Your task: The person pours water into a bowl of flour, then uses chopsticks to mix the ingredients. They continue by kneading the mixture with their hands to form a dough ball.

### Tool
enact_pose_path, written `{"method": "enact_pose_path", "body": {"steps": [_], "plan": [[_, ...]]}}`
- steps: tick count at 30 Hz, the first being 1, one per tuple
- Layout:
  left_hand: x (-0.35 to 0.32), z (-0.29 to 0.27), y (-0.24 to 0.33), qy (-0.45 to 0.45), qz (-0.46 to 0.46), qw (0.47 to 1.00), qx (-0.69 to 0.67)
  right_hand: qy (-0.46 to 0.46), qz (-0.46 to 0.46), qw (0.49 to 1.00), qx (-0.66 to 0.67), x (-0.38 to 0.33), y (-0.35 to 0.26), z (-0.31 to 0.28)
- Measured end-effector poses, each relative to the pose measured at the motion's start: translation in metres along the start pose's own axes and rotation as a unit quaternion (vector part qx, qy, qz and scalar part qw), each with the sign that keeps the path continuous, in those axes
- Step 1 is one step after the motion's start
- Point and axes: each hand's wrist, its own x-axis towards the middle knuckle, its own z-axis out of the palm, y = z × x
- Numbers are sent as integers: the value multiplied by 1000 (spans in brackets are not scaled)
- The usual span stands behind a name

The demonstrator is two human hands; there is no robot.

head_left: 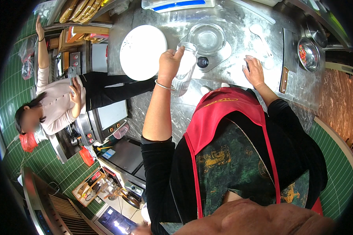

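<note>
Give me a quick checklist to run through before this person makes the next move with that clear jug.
1. Left hand has a grip on the clear jug: ok.
2. What the jug contains, if anything: cannot tell.
3. Glass bowl sits on the flat scale: ok.
4. The scale's round dark display is lit: ok.
5. Right hand pressing on the steel tabletop: cannot tell.
6. Cleaver lies apart from both hands: ok.
</note>
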Motion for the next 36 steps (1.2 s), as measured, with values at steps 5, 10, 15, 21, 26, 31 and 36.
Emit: {"method": "enact_pose_path", "body": {"steps": [5,10,15,21,26,31,36], "plan": [[-1,-1,2,10,-4,1000,-26,-2,1,1000,-2,0,1,0],[-2,-3,7,12,5,1000,-19,-2,-1,1000,-1,-1,2,1],[0,-2,7,1,-3,1000,-12,-6,5,1000,-1,-1,2,2],[4,2,5,-14,-25,999,-38,-6,6,1000,2,-1,3,2],[7,4,5,-18,-17,999,-21,-3,4,1000,3,-1,2,2],[8,3,7,-18,-11,1000,-2,-2,2,1000,4,0,2,1],[5,0,10,-12,-6,1000,-1,-2,3,1000,1,-1,1,0]]}}
